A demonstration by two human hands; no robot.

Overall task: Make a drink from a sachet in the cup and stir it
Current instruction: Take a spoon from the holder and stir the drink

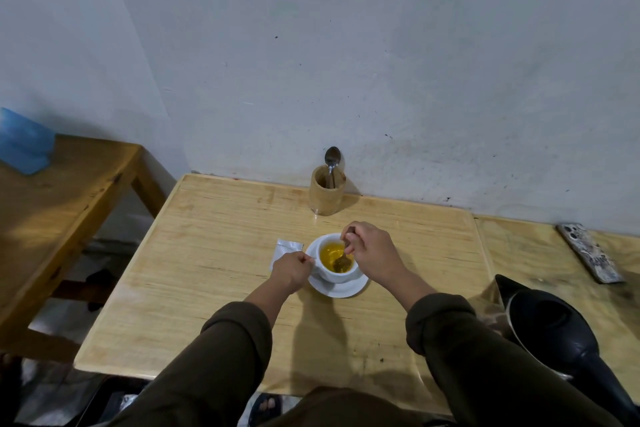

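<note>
Presently, stage: I judge this the stirring step, with yellow drink already in the cup.
Right hand: closed around the handle of a spoon, whose bowl sits in the liquid.
Left hand: fingers pinched shut at the cup's near-left side, apparently on its handle, which I cannot see clearly.
Cup position: between my two hands, standing on a white saucer.
Sachet: flat on the table, just beyond my left hand; opened or not, I cannot tell.
Risk, spill: brisk stirring could slop liquid over the rim, as the level looks high.
Risk, tip: pulling the handle sideways might slide the cup off the saucer.
Risk, kettle: close by my right elbow; a wide sweep could knock it.
</note>
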